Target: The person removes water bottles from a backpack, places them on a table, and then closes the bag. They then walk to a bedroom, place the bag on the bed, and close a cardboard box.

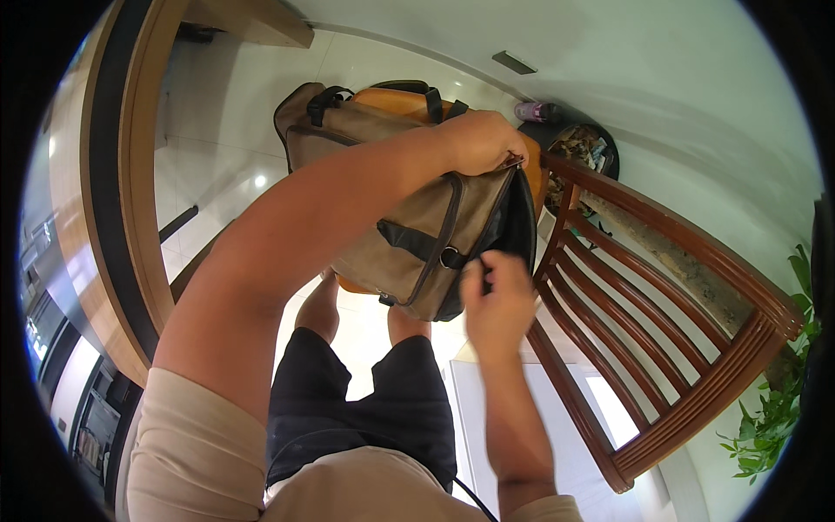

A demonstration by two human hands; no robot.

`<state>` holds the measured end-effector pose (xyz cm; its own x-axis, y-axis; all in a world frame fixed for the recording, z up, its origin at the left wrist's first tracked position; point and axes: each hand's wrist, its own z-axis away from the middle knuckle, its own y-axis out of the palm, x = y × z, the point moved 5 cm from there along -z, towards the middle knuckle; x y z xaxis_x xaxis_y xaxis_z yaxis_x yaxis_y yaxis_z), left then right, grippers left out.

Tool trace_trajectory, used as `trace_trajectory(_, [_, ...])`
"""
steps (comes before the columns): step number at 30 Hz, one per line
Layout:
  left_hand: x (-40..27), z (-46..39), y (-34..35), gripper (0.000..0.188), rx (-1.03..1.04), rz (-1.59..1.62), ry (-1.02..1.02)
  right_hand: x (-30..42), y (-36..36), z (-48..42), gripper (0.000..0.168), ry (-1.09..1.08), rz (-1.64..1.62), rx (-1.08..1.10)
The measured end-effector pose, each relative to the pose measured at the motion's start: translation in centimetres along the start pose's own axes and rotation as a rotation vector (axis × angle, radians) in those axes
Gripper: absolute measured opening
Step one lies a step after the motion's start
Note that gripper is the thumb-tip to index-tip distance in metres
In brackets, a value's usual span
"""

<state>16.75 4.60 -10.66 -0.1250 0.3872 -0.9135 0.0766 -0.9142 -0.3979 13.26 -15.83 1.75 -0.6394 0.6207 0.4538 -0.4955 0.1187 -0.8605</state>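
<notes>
A brown bag with black straps and dark trim [375,258] rests on the orange-brown wooden seat of a chair. Its zipped side gapes at the right, showing a black lining [512,225]. My left hand [489,140] reaches across the bag and pinches the upper end of this opening, near the zipper. At the lower end of the opening, beside a metal ring on a black strap [451,257], is my right hand [499,293]. It is blurred, with its fingers curled; whether it grips the bag's edge cannot be told.
The chair's slatted wooden back [633,300] stands right of the bag. Behind it are a black bin with litter [610,153], a purple bottle [535,111] and a green plant [770,417]. A wooden table edge [140,196] runs along the left. A wall outlet plate [515,62] is at the top.
</notes>
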Motion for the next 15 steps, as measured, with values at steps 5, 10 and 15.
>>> trace_trajectory(5, [-1.0,0.1,0.6,0.027,-0.020,-0.114,0.019,-3.2,7.7,4.0,0.027,0.251,0.059,0.210])
trace_trajectory(10, [-3.3,2.4,-1.4,0.015,-0.346,-0.339,0.008,-3.7,9.1,7.4,0.024,0.611,-1.179,0.136])
trace_trajectory(15, [-7.5,9.6,-4.2,0.027,-0.678,-0.317,-0.212,-2.6,6.8,9.4,0.034,0.703,-1.602,-0.040])
